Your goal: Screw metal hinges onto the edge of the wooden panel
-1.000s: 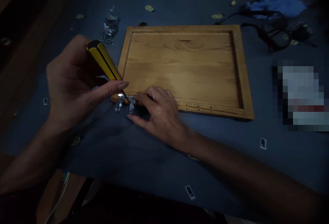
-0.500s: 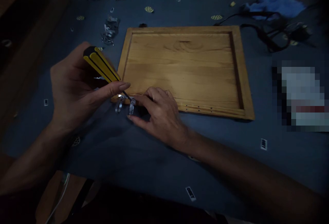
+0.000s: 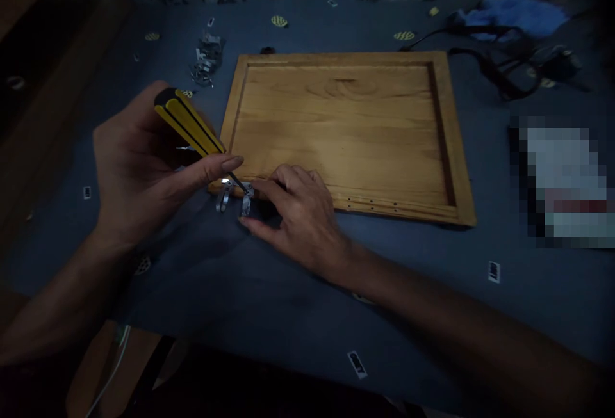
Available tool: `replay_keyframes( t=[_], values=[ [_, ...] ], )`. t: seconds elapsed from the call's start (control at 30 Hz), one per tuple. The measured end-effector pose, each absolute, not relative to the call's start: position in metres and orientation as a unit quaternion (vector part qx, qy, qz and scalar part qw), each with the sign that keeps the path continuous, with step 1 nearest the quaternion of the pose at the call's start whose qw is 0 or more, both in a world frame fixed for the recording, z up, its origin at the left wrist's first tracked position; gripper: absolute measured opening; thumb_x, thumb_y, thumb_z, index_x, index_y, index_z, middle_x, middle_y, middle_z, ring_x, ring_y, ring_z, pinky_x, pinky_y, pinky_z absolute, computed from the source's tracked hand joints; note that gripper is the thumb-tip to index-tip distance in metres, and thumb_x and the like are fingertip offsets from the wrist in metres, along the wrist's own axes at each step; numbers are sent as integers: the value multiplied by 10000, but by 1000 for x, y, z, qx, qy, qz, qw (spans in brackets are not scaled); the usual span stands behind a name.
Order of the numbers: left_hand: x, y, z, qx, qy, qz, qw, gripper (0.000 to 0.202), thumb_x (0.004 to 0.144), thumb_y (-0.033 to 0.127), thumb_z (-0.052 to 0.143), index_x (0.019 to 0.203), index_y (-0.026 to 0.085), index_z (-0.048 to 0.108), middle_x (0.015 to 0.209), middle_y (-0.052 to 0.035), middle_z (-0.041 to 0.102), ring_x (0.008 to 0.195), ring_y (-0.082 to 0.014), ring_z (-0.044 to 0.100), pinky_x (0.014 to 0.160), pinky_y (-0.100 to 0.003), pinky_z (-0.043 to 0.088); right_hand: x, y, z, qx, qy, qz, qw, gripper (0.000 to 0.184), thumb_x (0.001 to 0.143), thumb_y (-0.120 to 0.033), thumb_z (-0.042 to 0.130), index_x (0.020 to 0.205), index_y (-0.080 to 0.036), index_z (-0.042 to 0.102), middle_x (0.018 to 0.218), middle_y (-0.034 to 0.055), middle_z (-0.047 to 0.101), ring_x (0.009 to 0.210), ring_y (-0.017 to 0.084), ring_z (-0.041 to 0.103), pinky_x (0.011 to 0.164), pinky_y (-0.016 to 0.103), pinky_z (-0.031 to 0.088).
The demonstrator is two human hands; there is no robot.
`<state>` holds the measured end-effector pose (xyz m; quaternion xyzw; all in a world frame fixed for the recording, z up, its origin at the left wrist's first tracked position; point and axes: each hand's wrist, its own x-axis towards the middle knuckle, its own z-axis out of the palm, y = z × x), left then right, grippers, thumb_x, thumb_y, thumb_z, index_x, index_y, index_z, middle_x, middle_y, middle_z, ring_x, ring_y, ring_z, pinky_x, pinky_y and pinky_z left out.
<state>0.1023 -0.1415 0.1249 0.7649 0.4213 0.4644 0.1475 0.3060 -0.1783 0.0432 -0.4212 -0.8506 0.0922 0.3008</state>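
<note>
My left hand is closed around a yellow and black screwdriver, whose tip points down at a small metal hook bracket on the near left corner of a wooden framed panel. My right hand rests on the cloth beside that corner, its fingers curled and pressing on the bracket. The panel lies flat on a dark blue tablecloth.
A heap of metal fittings lies at the back left. Black straps and a device and a blue cloth sit at the back right. A blurred white box is at the right. Small tags dot the cloth.
The screwdriver handle has tilted a little to the left and lower in my left hand. My right hand stays on the bracket. The view has shifted slightly.
</note>
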Motion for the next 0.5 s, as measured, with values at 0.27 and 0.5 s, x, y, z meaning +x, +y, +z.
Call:
replay_keyframes(
  t=[0.27,0.5],
  values=[
    [102,-140,127,773,418,453,150,402,681,356,1010,738,221,636,675,51,620,551,-114,604,410,-235,548,305,-178,42,-423,-849,94,301,397,976,-473,711,1188,-139,742,1034,114,693,930,276,590,799,401,424],
    [98,-141,122,801,398,435,105,366,738,354,975,824,198,655,733,63,584,575,-74,602,449,-182,547,306,-178,43,-427,-851,100,288,384,967,-476,717,1170,-151,744,1034,113,687,932,275,579,809,398,420]
  ],
)
